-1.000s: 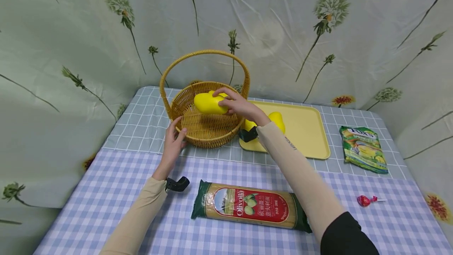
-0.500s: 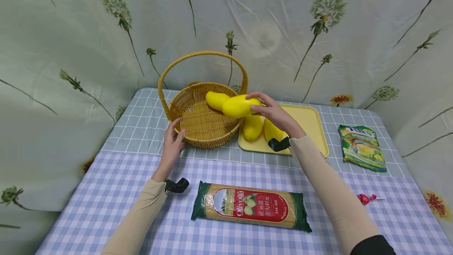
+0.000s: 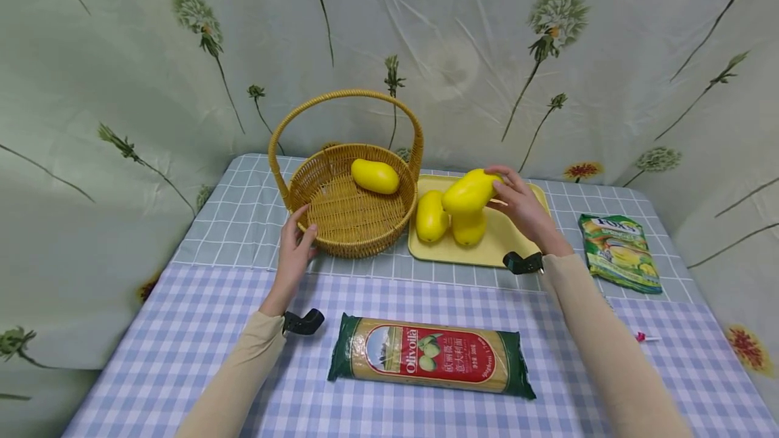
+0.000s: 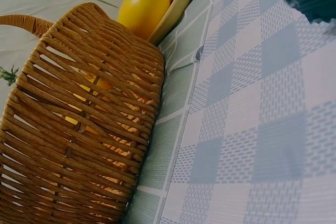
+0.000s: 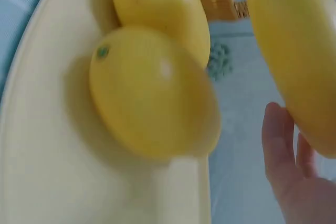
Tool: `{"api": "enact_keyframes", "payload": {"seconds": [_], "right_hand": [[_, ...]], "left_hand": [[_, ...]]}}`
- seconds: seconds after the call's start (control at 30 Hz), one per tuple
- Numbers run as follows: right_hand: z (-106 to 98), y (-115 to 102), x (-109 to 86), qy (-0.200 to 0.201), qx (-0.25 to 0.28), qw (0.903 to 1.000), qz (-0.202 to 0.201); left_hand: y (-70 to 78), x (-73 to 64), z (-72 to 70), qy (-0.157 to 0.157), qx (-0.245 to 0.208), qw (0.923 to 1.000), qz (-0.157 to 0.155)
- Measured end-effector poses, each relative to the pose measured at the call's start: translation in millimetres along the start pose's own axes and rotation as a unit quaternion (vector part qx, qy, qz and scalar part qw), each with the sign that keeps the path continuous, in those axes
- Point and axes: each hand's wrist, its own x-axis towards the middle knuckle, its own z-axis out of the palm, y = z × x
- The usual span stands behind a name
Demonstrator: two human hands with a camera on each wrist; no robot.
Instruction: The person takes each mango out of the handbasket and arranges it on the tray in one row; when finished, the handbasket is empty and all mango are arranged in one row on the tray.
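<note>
One yellow fruit [image 3: 470, 190], I see, is right of middle in the frame, its top end pinched in the right hand's grip [image 3: 525, 208]. It slants down left, above the tray [image 3: 508, 238]. The left hand [image 3: 295, 249] holds the basket [image 3: 359, 246], further left.

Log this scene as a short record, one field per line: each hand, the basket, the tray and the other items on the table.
Left hand: touches the near left rim of the basket
Right hand: holds a raised mango over the tray
Basket: handle upright, one loose mango inside
Tray: yellow, two mangoes lying side by side
Front: spaghetti pack, lying flat on checked cloth
Right side: green bag; lollipop, partly hidden by the right sleeve
</note>
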Motion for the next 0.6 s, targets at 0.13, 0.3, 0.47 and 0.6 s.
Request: {"api": "enact_keyframes", "payload": {"seconds": [0.13, 0.3, 0.47, 0.6], "right_hand": [[-18, 5, -9.0, 0.034, 0.025, 0.9984, 0.036], [-37, 15, -15.7, 0.050, -0.004, 0.9934, 0.103], [-49, 28, -16.0, 0.019, -0.077, 0.9885, 0.129], [-52, 35, -12.6, 0.011, -0.129, 0.9825, 0.135]], "left_hand": [[0.4, -0.2, 0.4, 0.002, -0.001, 1.0000, 0.000], [0.0, -0.2, -0.1, 0.008, 0.013, 0.9999, 0.002], [-0.1, 0.0, -0.9, 0.007, 0.025, 0.9997, 0.003], [13.3, -5.9, 0.5, -0.002, 0.013, 0.9999, -0.008]]}}
